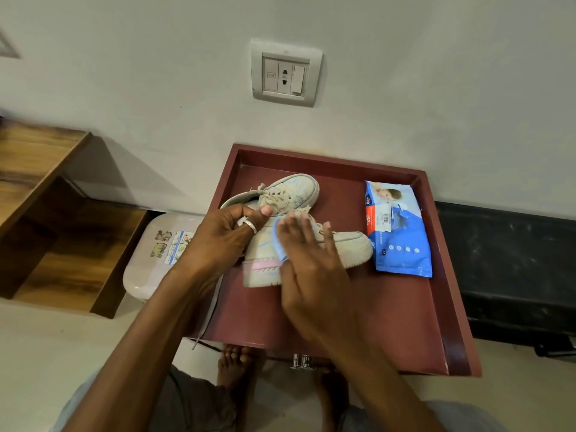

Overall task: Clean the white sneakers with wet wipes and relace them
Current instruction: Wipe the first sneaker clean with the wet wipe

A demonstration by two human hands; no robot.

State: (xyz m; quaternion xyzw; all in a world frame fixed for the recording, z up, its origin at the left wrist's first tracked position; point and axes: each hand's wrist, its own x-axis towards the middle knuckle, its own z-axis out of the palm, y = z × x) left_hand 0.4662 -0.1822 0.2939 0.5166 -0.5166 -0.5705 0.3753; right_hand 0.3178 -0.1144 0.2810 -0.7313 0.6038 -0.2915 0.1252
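While the left hand (223, 241) gripped the near sneaker (311, 251) at its collar, the right hand (307, 266), fingers spread flat, pressed the blue wipe (278, 243) on its side; short firm strokes looked best.

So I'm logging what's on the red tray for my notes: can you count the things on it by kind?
Sneakers: 2, the far one and the near one
Wipe packs: 1
Loose wipes: 1, blue, under the right hand
Total: 4

1. Near sneaker (339, 244): matt, scuffed off-white upper, ribbed rubbery sole.
2. Wipes pack (402, 241): glossy crinkled plastic film.
3. Tray (343, 307): smooth, satin maroon.
4. Shelf (46, 188): grained wood.
5. Ring (250, 226): shiny metal.
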